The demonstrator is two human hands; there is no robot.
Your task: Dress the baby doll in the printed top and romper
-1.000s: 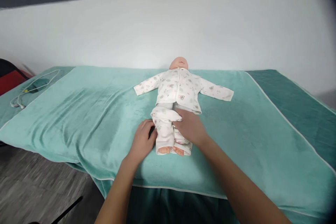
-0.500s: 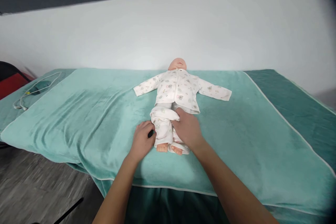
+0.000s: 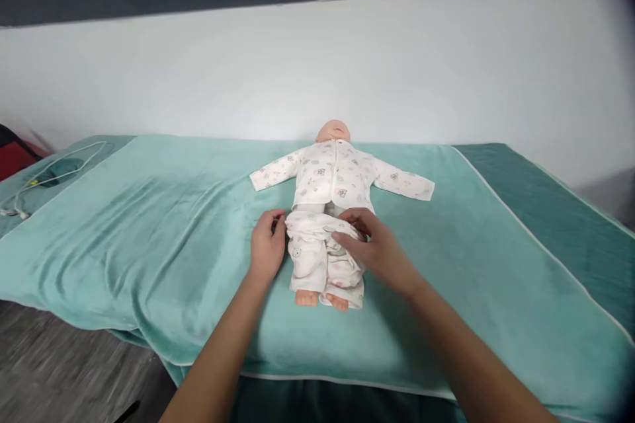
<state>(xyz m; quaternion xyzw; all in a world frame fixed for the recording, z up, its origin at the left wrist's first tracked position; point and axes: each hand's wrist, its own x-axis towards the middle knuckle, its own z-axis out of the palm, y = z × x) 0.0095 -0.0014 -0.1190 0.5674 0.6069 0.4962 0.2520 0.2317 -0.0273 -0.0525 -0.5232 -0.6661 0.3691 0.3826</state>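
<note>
A baby doll (image 3: 334,131) lies on its back on a light green blanket, its head toward the wall. It wears a white printed jacket (image 3: 333,172) with the sleeves spread out. White printed trousers (image 3: 308,261) cover its legs, bunched at the thighs, and both feet show below the cuffs. My left hand (image 3: 269,241) is at the trousers' left edge, its thumb and finger closed at the waistband. On the right side, my right hand (image 3: 370,242) lies over the bunched waistband with thumb and fingers apart; whether cloth is held between them is unclear.
The light green blanket (image 3: 198,244) covers the table, with darker green cloth (image 3: 546,211) at the right. A white cable (image 3: 59,168) lies looped at the far left, near a red and black object (image 3: 14,153). A white wall stands behind.
My right hand has moved from between the doll's legs to the right side of the waistband, its fingers now wider. The waistband now spans both thighs. My left hand has shifted up along the trousers.
</note>
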